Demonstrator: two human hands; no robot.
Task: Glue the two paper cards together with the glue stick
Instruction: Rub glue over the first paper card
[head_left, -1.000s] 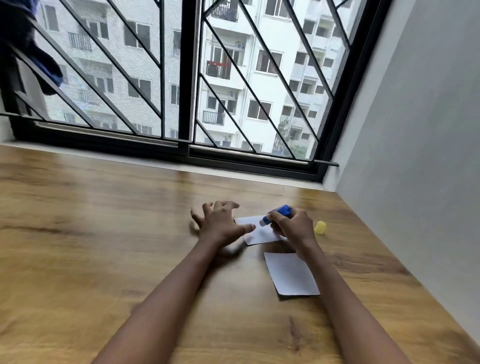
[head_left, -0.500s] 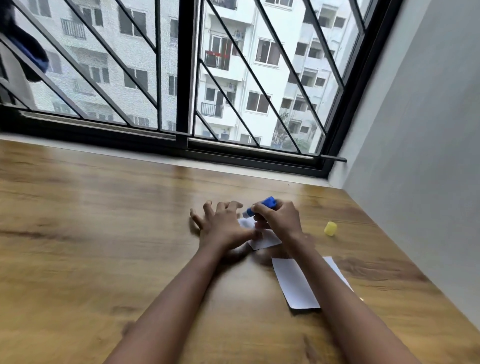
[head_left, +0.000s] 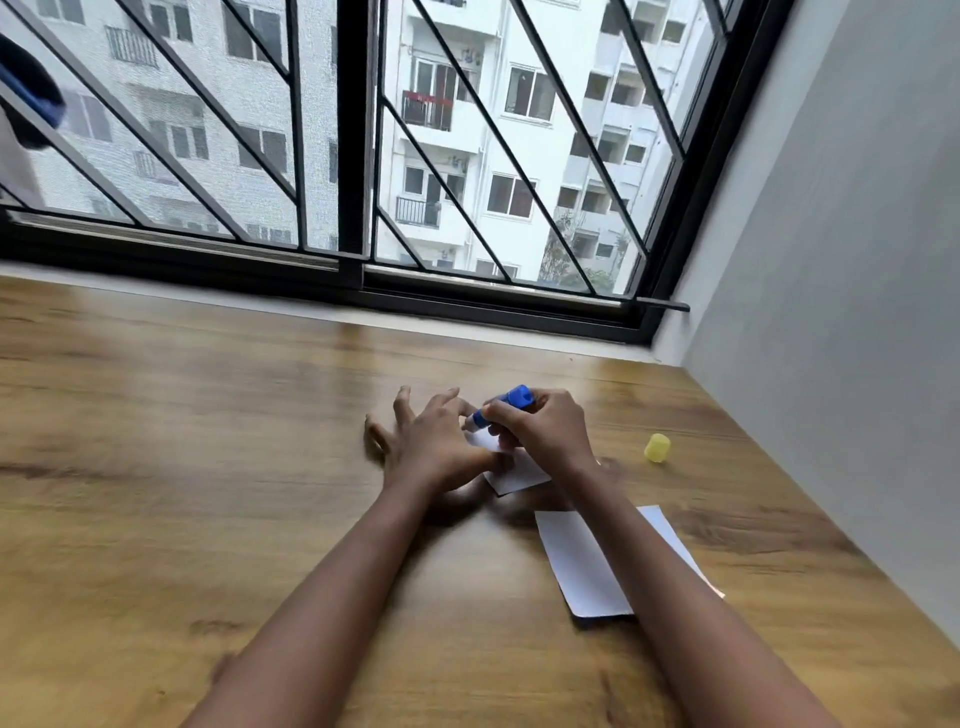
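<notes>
A white paper card (head_left: 519, 475) lies on the wooden table (head_left: 208, 467), mostly covered by both hands. My left hand (head_left: 434, 449) rests flat on its left part with fingers spread. My right hand (head_left: 545, 431) grips a blue glue stick (head_left: 511, 402), tilted with its tip pointing down-left onto the card near my left fingers. A second white card (head_left: 582, 564) lies nearer to me, partly under my right forearm.
The yellow glue cap (head_left: 657, 448) stands on the table to the right of my hands. A grey wall (head_left: 831, 312) bounds the table on the right. A barred window (head_left: 363, 156) with a black frame runs along the far edge.
The glue stick's tip has slid left across the card toward my left fingers. My left hand stays pressed on the card. The view has shifted slightly.
</notes>
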